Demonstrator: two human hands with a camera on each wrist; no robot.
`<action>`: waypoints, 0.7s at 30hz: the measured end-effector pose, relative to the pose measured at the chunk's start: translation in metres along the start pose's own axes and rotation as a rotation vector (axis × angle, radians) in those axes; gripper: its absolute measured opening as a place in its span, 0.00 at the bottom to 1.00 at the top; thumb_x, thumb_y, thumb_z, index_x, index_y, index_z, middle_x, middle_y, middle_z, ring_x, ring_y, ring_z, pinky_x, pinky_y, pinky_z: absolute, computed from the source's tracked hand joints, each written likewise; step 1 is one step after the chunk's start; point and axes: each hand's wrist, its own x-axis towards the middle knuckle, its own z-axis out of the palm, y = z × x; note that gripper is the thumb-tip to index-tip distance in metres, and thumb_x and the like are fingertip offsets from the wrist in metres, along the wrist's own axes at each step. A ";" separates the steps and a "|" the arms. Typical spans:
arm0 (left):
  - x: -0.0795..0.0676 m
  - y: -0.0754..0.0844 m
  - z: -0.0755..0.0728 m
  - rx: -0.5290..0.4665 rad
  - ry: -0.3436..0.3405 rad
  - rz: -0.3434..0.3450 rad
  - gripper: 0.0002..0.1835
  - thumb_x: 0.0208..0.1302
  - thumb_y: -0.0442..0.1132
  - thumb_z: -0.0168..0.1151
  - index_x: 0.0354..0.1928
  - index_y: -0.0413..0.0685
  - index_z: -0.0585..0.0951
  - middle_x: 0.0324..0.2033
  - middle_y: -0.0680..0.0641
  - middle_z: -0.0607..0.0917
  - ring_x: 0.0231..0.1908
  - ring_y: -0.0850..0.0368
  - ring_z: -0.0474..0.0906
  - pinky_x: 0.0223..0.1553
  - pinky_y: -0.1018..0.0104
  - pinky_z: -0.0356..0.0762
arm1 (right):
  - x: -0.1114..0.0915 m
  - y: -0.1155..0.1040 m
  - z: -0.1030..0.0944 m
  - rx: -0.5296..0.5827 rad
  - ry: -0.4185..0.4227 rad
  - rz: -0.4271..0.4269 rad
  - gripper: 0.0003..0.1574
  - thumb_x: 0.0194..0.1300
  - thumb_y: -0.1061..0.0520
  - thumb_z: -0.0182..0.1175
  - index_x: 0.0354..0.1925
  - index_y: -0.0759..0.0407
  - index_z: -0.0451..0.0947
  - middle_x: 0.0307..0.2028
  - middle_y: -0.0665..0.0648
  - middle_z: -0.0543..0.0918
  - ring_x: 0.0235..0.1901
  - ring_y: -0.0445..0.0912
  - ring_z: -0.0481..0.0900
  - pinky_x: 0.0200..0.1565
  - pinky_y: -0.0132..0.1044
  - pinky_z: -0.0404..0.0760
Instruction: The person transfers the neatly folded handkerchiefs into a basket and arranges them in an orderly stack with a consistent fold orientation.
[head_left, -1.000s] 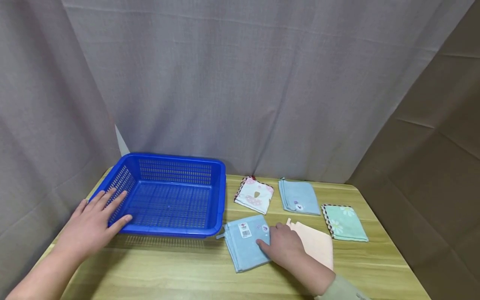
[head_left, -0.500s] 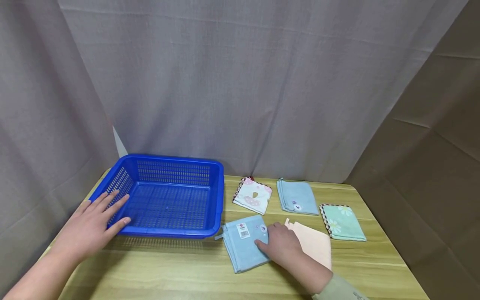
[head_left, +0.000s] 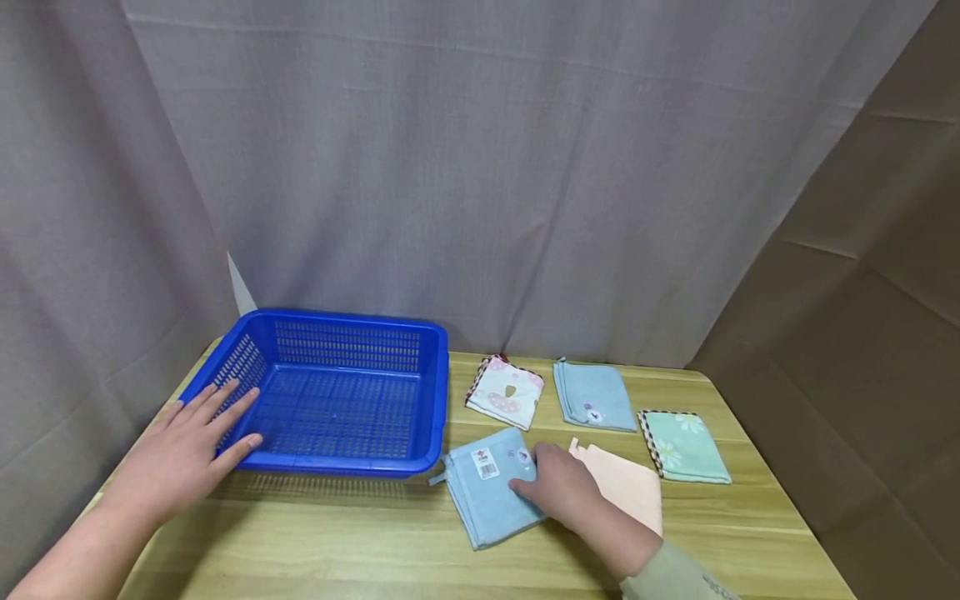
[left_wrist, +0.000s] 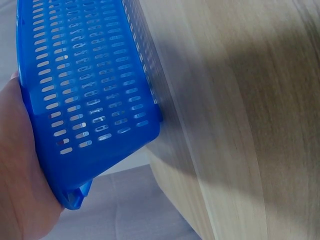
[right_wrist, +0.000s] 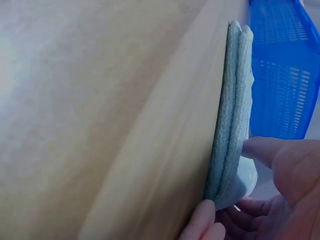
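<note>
1. Near blue cloth: located on the tabletop, just beside the near right corner of the basket.
2. Finish: light blue, folded into a thick pad. The left side shows stacked folds; the right wrist view shows two plush, rounded layers edge-on.
3. Markings: a white label with a red logo and barcode on the upper face; a purple-and-white motif toward the far right corner.
4. Fitting: a pale loop projects from the far left corner, toward the basket.
5. Right grip: closed to a pinch on the right side of the near blue cloth, thumb on the upper face, fingers at the edge. Whether that edge is raised cannot be told.
6. Left grip: fingers spread and straight, resting over the basket's near left rim.
7. Adjacent items: white cloth and far blue cloth on the far side; peach cloth and green cloth to the right.
</note>
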 end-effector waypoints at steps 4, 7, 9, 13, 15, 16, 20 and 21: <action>0.000 0.000 0.000 -0.008 -0.004 -0.008 0.36 0.72 0.63 0.50 0.75 0.53 0.64 0.71 0.36 0.65 0.69 0.32 0.58 0.73 0.40 0.32 | 0.002 -0.001 -0.001 0.085 -0.030 0.026 0.29 0.52 0.43 0.75 0.40 0.59 0.73 0.29 0.51 0.78 0.27 0.47 0.73 0.32 0.45 0.75; 0.001 0.000 0.000 -0.019 -0.008 -0.013 0.36 0.72 0.63 0.50 0.75 0.53 0.63 0.71 0.35 0.64 0.69 0.32 0.57 0.73 0.40 0.32 | 0.003 -0.001 -0.002 0.130 -0.049 0.032 0.28 0.53 0.46 0.76 0.40 0.58 0.72 0.29 0.51 0.77 0.28 0.47 0.73 0.33 0.44 0.75; 0.002 0.001 0.000 -0.025 -0.011 -0.016 0.36 0.72 0.63 0.50 0.75 0.53 0.63 0.71 0.35 0.64 0.70 0.31 0.57 0.73 0.39 0.32 | 0.005 -0.001 -0.003 0.155 -0.061 0.038 0.27 0.53 0.48 0.76 0.40 0.59 0.71 0.29 0.52 0.77 0.29 0.47 0.74 0.34 0.44 0.75; 0.002 0.002 -0.001 -0.031 -0.016 -0.015 0.36 0.72 0.62 0.51 0.75 0.51 0.64 0.71 0.35 0.64 0.69 0.31 0.57 0.71 0.35 0.38 | 0.007 -0.003 -0.004 0.191 -0.079 0.055 0.29 0.54 0.51 0.76 0.46 0.63 0.73 0.34 0.55 0.80 0.34 0.49 0.77 0.40 0.47 0.77; 0.003 0.002 -0.001 -0.033 -0.016 -0.014 0.36 0.72 0.62 0.51 0.75 0.51 0.64 0.71 0.35 0.64 0.69 0.30 0.57 0.70 0.33 0.41 | 0.008 -0.004 -0.004 0.204 -0.089 0.063 0.32 0.54 0.52 0.76 0.51 0.66 0.74 0.39 0.57 0.81 0.39 0.51 0.79 0.45 0.50 0.78; 0.003 0.002 0.000 -0.033 -0.015 -0.013 0.36 0.72 0.61 0.52 0.75 0.51 0.64 0.71 0.35 0.64 0.69 0.30 0.58 0.69 0.33 0.41 | 0.009 -0.004 -0.004 0.209 -0.093 0.066 0.34 0.54 0.53 0.75 0.53 0.67 0.74 0.41 0.59 0.82 0.41 0.52 0.79 0.47 0.51 0.78; 0.002 0.001 0.000 -0.029 -0.007 -0.010 0.36 0.71 0.61 0.53 0.74 0.50 0.64 0.70 0.35 0.65 0.68 0.30 0.58 0.69 0.33 0.42 | 0.010 -0.005 -0.003 0.230 -0.105 0.068 0.38 0.55 0.54 0.75 0.59 0.69 0.73 0.47 0.62 0.82 0.47 0.55 0.79 0.52 0.54 0.77; 0.002 0.001 0.000 -0.028 -0.004 -0.009 0.36 0.71 0.61 0.53 0.74 0.50 0.64 0.70 0.35 0.65 0.68 0.30 0.58 0.69 0.33 0.42 | 0.010 -0.005 -0.003 0.232 -0.106 0.066 0.39 0.55 0.54 0.75 0.60 0.69 0.73 0.48 0.62 0.82 0.48 0.55 0.79 0.53 0.55 0.76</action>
